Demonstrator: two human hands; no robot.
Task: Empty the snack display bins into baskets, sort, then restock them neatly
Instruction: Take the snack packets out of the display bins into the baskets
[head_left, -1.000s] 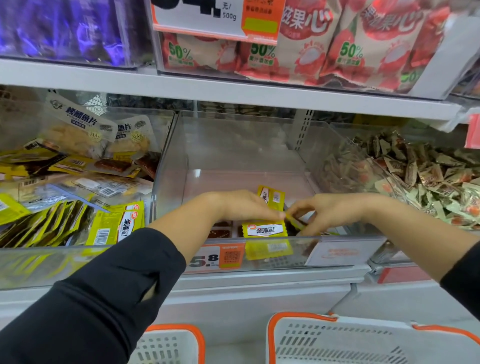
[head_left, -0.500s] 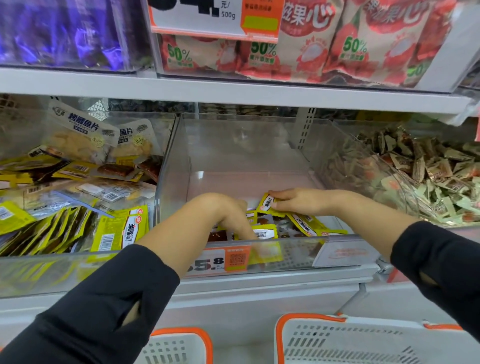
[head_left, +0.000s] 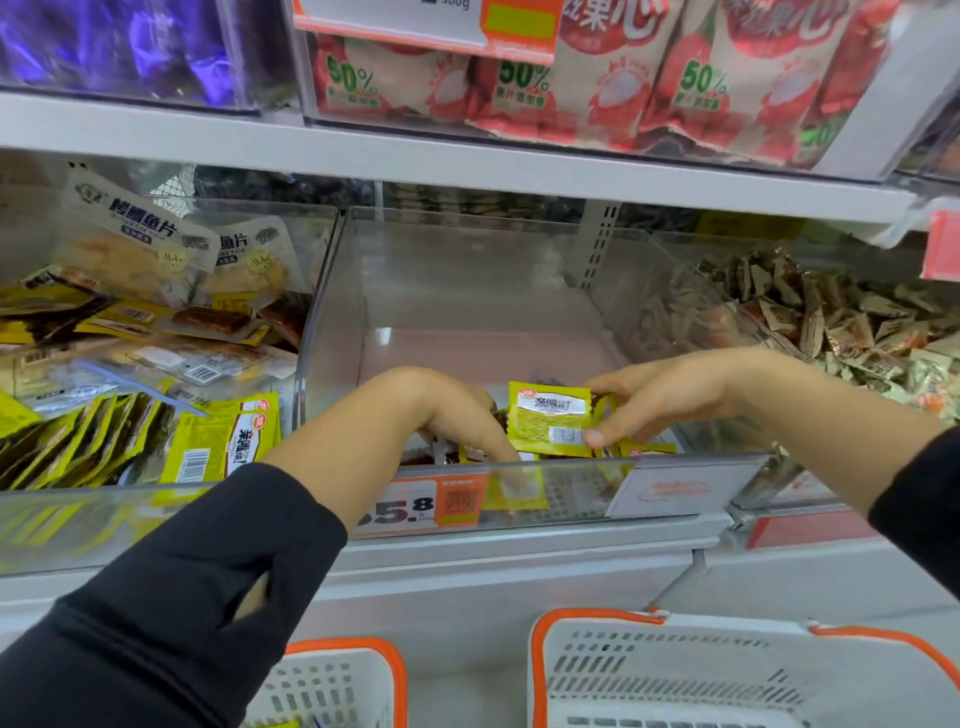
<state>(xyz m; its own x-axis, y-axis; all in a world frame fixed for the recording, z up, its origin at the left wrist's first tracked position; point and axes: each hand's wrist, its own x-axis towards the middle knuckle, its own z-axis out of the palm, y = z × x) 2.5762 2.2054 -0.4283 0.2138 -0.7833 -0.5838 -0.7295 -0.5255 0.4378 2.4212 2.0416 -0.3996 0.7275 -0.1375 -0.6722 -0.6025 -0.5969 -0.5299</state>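
Both hands inside middle clear bin (head_left: 441, 291), mostly bare, a few packets along its front wall. Right hand (head_left: 670, 395) pinching upright yellow snack packet (head_left: 550, 418), thumb on lower right corner, fingers behind top edge. Left hand (head_left: 457, 410) reaching down beside it, fingers pointed into the low packets (head_left: 644, 449) at bin front; grip hidden behind front panel, cannot tell. Left bin (head_left: 156, 499) full of yellow packs. Two white orange-rimmed baskets (head_left: 540, 654) on floor below.
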